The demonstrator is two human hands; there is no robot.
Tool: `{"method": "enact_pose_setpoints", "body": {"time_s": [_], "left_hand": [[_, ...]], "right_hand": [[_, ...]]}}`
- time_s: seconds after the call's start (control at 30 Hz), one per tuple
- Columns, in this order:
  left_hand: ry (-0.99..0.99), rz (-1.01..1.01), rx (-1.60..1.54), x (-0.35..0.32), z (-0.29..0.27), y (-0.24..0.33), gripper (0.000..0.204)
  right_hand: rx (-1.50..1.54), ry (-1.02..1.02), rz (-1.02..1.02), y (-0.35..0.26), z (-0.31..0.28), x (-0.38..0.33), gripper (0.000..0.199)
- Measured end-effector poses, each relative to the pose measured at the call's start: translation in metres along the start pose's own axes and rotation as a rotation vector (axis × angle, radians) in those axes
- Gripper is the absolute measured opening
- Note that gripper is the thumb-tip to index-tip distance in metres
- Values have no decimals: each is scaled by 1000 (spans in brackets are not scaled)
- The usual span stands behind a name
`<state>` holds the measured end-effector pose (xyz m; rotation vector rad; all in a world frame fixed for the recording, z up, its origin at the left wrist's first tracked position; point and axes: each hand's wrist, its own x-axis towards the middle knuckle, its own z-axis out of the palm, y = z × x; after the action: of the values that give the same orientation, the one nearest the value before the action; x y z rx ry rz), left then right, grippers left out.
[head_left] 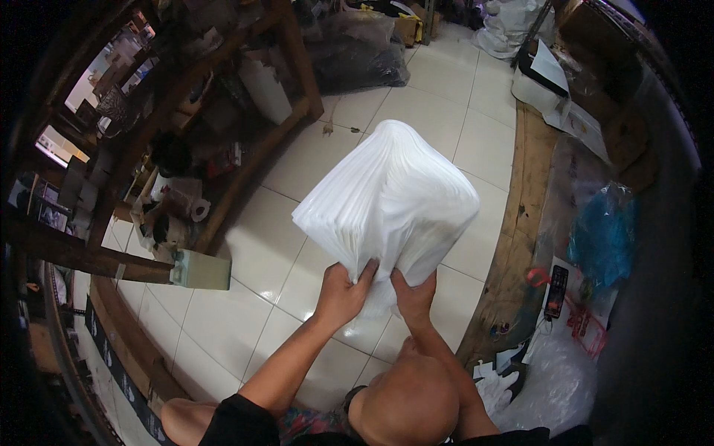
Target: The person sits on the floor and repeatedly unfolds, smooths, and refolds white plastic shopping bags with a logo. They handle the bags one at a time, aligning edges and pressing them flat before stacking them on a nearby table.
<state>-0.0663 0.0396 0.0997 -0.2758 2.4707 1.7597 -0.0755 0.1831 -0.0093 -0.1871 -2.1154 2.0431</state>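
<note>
A thick stack of thin white sheets (387,193), possibly foam or plastic, is held up in front of me above the tiled floor. Its many layers fan out along the left side, and the middle bends into a fold. My left hand (343,297) grips the near edge, thumb on top and fingers hidden beneath. Close beside it, my right hand (414,297) pinches the same edge, its thumb also on top. A narrow strip of the white material hangs below, between the two hands.
Wooden shelving (253,149) with clutter stands on the left, near a pale green plastic container (201,269). On the right, a wooden board (513,238) borders a phone-like black device (555,291), blue plastic (606,234) and clear plastic (550,386). Dark bags (357,48) lie at the back.
</note>
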Motion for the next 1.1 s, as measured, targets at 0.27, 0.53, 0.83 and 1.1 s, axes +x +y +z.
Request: {"method": "enact_pose_setpoints", "body": {"time_s": [0.27, 0.53, 0.83, 1.1], "left_hand": [[-84, -127, -416, 53, 18, 39, 25], [-63, -542, -1004, 97, 8, 33, 30], [131, -747, -1156, 86, -77, -97, 15], [81, -856, -882, 67, -146, -219, 17]], "right_hand": [[104, -125, 108, -23, -16, 67, 52], [87, -541, 331, -7, -31, 139, 55], [-453, -398, 415, 114, -45, 146, 88], [-875, -285, -579, 36, 2, 86, 75]]}}
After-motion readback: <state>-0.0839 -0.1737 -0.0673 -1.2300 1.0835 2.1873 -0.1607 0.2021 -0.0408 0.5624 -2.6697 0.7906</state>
